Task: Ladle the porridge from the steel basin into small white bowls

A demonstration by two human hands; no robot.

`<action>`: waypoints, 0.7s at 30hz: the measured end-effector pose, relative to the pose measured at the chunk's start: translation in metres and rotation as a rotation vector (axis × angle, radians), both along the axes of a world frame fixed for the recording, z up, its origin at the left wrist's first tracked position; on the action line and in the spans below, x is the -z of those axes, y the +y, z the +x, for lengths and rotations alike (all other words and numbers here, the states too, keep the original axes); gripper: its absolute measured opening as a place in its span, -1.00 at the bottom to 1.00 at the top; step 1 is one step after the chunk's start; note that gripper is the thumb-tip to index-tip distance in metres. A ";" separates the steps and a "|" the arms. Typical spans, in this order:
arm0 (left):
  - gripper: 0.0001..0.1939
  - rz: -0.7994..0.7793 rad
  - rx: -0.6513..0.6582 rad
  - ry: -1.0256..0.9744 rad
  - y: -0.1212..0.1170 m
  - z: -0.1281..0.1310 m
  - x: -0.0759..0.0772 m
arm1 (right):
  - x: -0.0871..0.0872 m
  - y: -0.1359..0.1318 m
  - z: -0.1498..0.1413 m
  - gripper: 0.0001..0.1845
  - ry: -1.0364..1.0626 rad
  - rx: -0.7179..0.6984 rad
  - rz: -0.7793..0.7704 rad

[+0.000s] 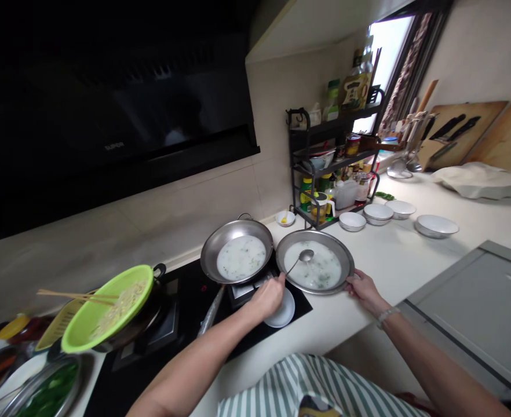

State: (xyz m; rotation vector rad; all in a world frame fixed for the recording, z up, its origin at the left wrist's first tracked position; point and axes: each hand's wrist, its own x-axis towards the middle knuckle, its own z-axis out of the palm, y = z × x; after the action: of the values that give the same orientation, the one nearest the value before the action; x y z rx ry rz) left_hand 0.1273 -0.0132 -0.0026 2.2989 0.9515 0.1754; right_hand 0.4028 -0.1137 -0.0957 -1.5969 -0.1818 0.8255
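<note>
Left hand (267,296) fingers hold a ladle (299,262) with its bowl resting in white liquid inside the steel pan (315,265) on the counter (394,260). Right hand (365,291) fingers grip the pan's near rim. A second pan (237,250) sits just beside, on the cooktop (186,307).

Much lost to edges, shadow and small size

The left hand (267,296) covers part of the small white dish (281,313) and the ladle (301,262) handle's end; the right hand (365,291) hides a stretch of the steel pan (314,266) rim. The bowl of greens (42,391) is cut by the bottom-left edge. The range hood (108,110) sinks into darkness, and labels on the rack (334,162) jars are too small to read.
</note>
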 end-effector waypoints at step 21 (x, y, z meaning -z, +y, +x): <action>-0.88 -0.434 -0.710 -0.278 0.087 -0.121 -0.030 | 0.002 0.001 0.004 -0.51 0.010 -0.023 -0.001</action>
State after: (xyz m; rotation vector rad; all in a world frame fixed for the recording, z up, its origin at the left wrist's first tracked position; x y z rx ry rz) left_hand 0.0062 0.0740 0.0273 1.4307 1.4502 0.5119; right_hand 0.4068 -0.1125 -0.0976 -1.5936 -0.1930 0.8510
